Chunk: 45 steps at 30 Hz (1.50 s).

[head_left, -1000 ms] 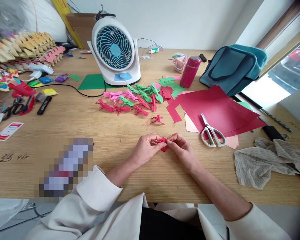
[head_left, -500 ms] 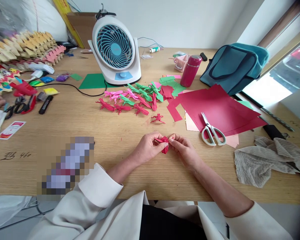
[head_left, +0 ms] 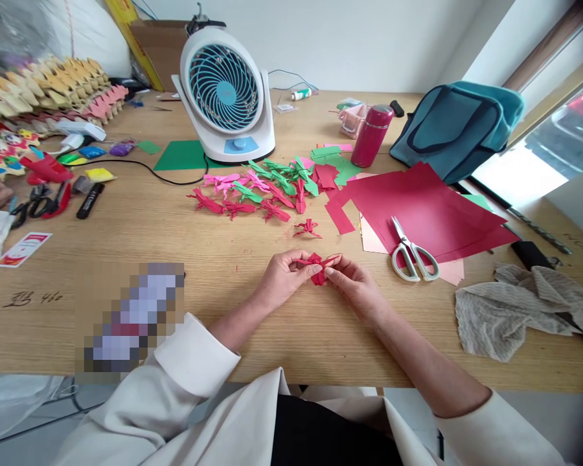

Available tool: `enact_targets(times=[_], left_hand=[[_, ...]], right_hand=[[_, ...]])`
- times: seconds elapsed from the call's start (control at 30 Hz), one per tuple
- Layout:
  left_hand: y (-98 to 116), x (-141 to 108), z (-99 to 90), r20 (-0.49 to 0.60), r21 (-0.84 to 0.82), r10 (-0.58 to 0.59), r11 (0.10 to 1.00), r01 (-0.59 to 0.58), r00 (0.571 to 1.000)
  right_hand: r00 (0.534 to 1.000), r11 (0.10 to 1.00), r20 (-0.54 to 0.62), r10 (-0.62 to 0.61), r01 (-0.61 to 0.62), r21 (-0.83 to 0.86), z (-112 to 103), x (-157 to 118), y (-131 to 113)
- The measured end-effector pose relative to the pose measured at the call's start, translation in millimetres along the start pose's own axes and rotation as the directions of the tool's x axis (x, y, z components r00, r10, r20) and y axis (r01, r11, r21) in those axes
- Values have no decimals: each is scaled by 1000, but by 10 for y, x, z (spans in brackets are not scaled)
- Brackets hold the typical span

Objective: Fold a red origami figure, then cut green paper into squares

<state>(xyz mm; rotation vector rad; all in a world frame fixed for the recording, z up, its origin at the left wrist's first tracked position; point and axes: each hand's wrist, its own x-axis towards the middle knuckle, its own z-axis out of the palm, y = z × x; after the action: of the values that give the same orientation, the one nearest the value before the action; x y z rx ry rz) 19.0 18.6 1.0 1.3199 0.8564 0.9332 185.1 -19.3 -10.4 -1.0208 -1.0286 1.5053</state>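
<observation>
Between my two hands is a folded red paper figure (head_left: 317,272) with thin limbs sticking out sideways. My left hand (head_left: 287,277) pinches its left side between thumb and fingers. On the other side, my right hand (head_left: 350,279) grips the right part in the same way; the fingertips hide some of the folds. Just beyond them a similar red paper figure (head_left: 308,228) stands by itself on the table. Farther back lies a cluster of folded paper figures (head_left: 267,188) in red, green and pink.
White-handled scissors (head_left: 411,252) lie on red paper sheets (head_left: 422,207) to the right, near a grey cloth (head_left: 495,317). Behind stand a fan (head_left: 228,97), a red flask (head_left: 370,136) and a teal bag (head_left: 451,129). At left are a black marker (head_left: 90,201) and a blurred-out object (head_left: 131,323).
Both hands have shifted slightly away from me with the red paper figure. Its limbs now stretch out to both sides between my fingers.
</observation>
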Motion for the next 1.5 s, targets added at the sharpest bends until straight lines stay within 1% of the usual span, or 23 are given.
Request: enact_targets(times=[0.1,0.17,0.27,0.37,0.47,0.53,0.6,0.73,0.83,0.9,1.0,1.07,1.1,1.2,1.27,1.37,1.5], left_hand=[[12,-9,17,-62,-38,-34,999,32,997],[22,-19,36,-70,-81,-68,995,63,995],[40,-37,72,-30,-192,-124,974,116,992],[50,-55,95,-5,-312,-205,930,194,979],[44,-63,88,10,-381,-296,882,278,955],[33,-60,64,39,-396,-321,864,310,946],[23,-50,31,61,-373,-307,876,307,950],[15,-24,-30,53,-250,-214,943,220,975],[5,-12,-53,62,-225,-173,957,183,983],[-7,-10,-62,78,-244,-172,952,186,982],[-6,-11,-76,94,-247,-222,939,239,970],[17,-13,-82,85,-195,-236,949,248,968],[33,-14,-82,79,-155,-221,960,231,972],[71,-18,-63,71,-49,-129,990,132,989],[70,-21,-42,57,2,-88,996,88,994],[29,-27,-16,27,38,-75,997,74,997],[-27,-38,0,-5,51,-50,997,50,999]], right_hand=[[999,997,34,-32,34,-63,13,13,9],[998,994,44,-42,46,-103,27,17,13],[998,990,39,-49,54,-130,46,16,25],[997,990,31,-73,76,-117,52,13,48],[996,990,26,-84,87,-114,47,12,67],[996,990,18,-82,84,-112,43,13,67],[997,991,11,-73,73,-109,41,13,55],[999,992,4,-48,48,-113,39,4,15],[1000,996,5,-29,30,-87,32,-4,-1],[1000,998,9,-24,24,-63,25,-4,-3],[1000,998,-15,-27,27,-54,17,0,5],[998,997,-47,-40,37,-68,16,3,15],[997,996,-58,-49,45,-77,18,3,23],[995,988,-62,-79,70,-137,32,-8,60],[994,976,-52,-93,81,-200,43,-21,93],[994,964,-38,-103,91,-248,48,-35,143],[994,967,-23,-111,102,-233,42,-33,164]])
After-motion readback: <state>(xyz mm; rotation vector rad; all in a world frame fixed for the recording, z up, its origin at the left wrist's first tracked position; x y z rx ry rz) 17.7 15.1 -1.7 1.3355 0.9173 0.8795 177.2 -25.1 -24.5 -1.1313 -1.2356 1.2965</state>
